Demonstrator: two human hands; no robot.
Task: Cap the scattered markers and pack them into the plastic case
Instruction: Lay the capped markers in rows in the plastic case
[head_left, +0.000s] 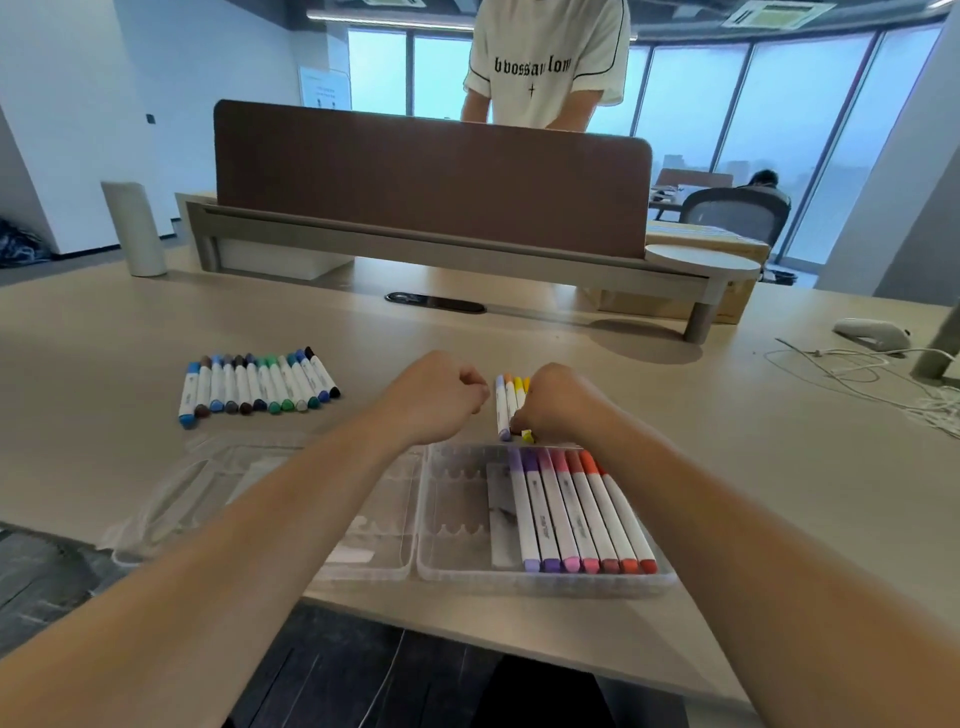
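Our right hand (561, 405) grips the loose markers (504, 405) at 12 o'clock from the plastic case (467, 577) (seven packed markers (576, 514) lie inside). Our left hand (441, 400) is curled up, and we cannot tell if it holds anything.

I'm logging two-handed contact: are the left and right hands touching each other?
Apart. The head view shows bare table and a lavender marker between the left hand and the right hand.

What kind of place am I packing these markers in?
Probably an open-plan office: a shared desk with a brown divider panel, a mesh office chair behind it, and tall windows.
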